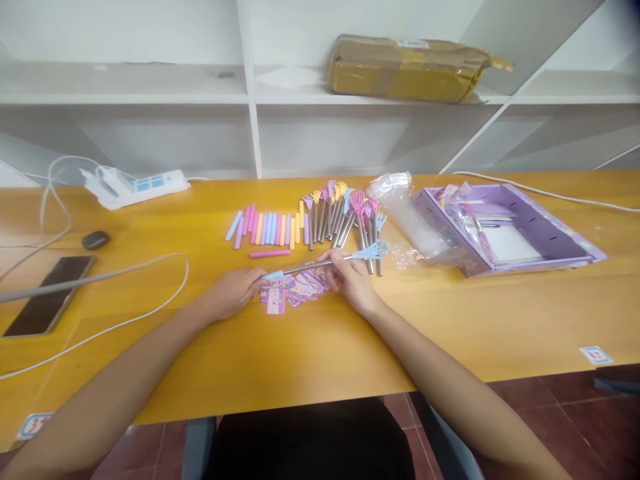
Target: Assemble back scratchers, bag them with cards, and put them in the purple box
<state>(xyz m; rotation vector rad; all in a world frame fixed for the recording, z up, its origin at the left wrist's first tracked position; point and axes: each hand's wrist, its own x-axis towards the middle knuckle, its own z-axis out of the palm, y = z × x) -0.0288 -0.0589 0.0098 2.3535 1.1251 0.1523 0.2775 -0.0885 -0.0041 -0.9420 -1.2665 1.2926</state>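
Note:
Both hands hold one back scratcher [311, 265] with a metal rod, a light blue handle and a light blue claw head. Closed round its blue handle end is my left hand [235, 292]. Near the claw, my right hand [350, 279] grips the rod. Small printed pink and purple cards [303, 287] lie in a pile beneath it. Behind, several coloured handle sleeves [273, 229] lie in a row, with one pink sleeve [270, 253] set apart in front. A heap of metal rods with hand-shaped heads [340, 210] lies beyond my right hand.
Clear plastic bags [410, 213] lie beside a purple open box [530, 233] on the right. On the left are a power strip [145, 189], a phone [49, 295], a small black case [95, 240] and loose white cables. A taped parcel [400, 70] rests on the shelf.

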